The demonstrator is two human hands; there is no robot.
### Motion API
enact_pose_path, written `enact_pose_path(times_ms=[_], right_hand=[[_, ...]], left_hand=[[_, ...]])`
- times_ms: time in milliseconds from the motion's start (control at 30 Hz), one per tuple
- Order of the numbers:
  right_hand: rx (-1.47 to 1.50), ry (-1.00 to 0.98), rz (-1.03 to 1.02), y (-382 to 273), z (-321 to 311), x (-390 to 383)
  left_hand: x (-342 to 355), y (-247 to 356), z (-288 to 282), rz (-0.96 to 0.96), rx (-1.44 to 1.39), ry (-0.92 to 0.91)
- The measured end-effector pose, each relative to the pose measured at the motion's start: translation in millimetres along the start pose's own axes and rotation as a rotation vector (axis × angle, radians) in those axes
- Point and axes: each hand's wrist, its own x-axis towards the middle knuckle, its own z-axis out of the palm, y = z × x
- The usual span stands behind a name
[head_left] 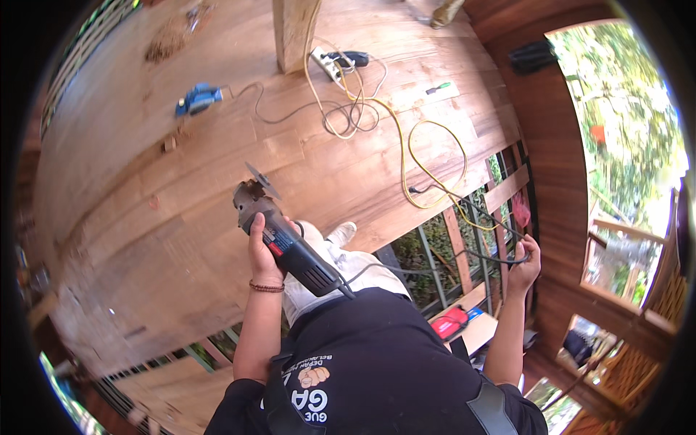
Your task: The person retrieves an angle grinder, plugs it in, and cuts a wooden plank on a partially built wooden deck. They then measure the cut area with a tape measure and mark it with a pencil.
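Observation:
My left hand (pixel 262 254) grips a dark angle grinder (pixel 293 254) by its body, with its cutting disc (pixel 262 181) pointing forward over the wooden floor. The grinder's black cord runs from its rear end across to my right hand (pixel 524 257), whose fingers are closed on the cord (pixel 481 257) at the right. Ahead of that hand, a yellow extension cord (pixel 402 164) lies in loops on the boards, with a dark plug end (pixel 417 190) among them. The fingers of my left hand are partly hidden behind the tool.
A wooden post (pixel 293 36), a power strip (pixel 326 61), a blue power tool (pixel 198 98) and a small green-handled tool (pixel 438 88) lie or stand ahead. Open slatted framing (pixel 464 254) borders the floor at right, beside a wooden wall (pixel 540 145); a red item (pixel 449 322) lies on a board.

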Motion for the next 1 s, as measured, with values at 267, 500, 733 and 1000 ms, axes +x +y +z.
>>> enact_pose_path(times_ms=[267,500,733,1000], right_hand=[[-0.109,-0.101,-0.277,10.6,139.0,182.8],[-0.201,-0.22,-0.402,-5.3,251.3,293.2],[-0.334,-0.51,-0.374,1.3,243.5,244.4],[-0.409,-0.886,-0.021,42.4,210.5,227.8]], left_hand=[[41.2,-67.1,-36.4,0.071,-0.042,0.175],[90.0,-74.4,-16.7,0.123,-0.065,0.382],[120.1,-74.6,93.1,-0.02,0.028,0.366],[94.9,-88.4,193.6,0.005,0.109,0.28]])
